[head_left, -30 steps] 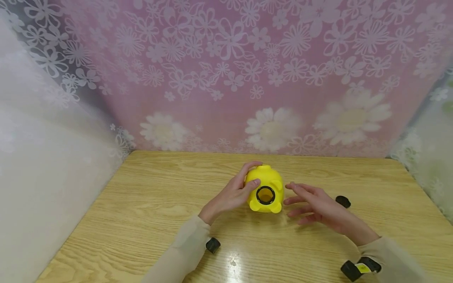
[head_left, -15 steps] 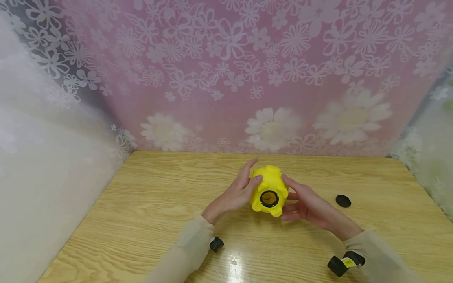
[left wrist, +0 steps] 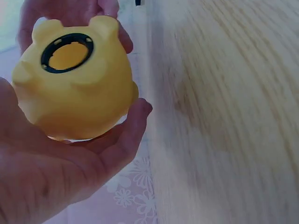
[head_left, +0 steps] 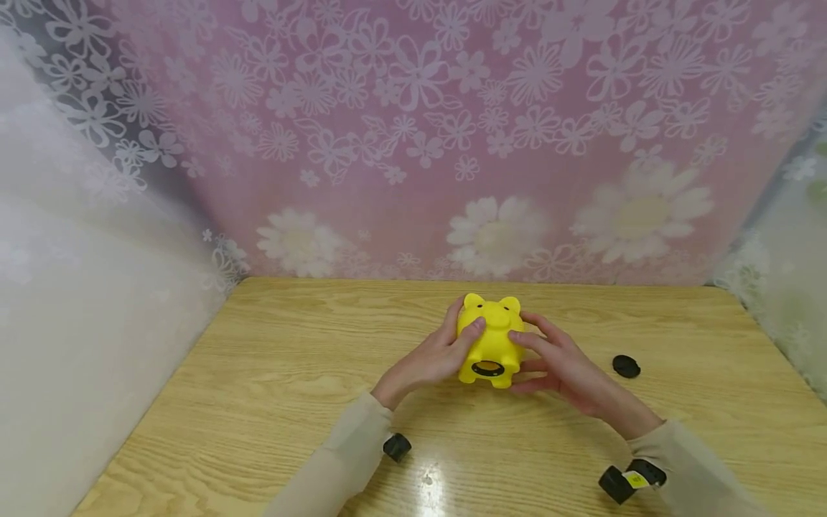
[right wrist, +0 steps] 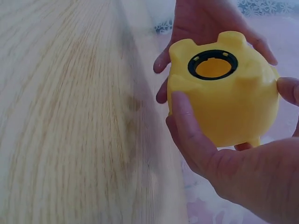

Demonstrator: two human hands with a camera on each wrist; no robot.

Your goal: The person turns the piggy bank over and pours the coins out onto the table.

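A yellow piggy bank [head_left: 496,345] is held between both hands over the table, its snout and ears toward the top in the head view. The round, black-rimmed hole [left wrist: 67,52] in its belly is uncovered, and yellow inner wall shows through it. My left hand [head_left: 434,357] grips the left side, thumb across the front. On the right side, my right hand [head_left: 566,366] holds it with the thumb on the front and fingers spread along the side and below. Both wrist views show the four stubby feet around the hole, such as one foot [right wrist: 232,38].
A round black cap [head_left: 626,366] lies on the wooden table [head_left: 291,373] to the right of my right hand. Behind the table hangs a pink floral curtain [head_left: 388,143], with pale cloth at both sides. Black wrist cameras sit by both sleeves.
The right hand has come in from the right and taken hold of the piggy bank. The bank has turned so its face shows and its belly hole tips downward and toward the front.
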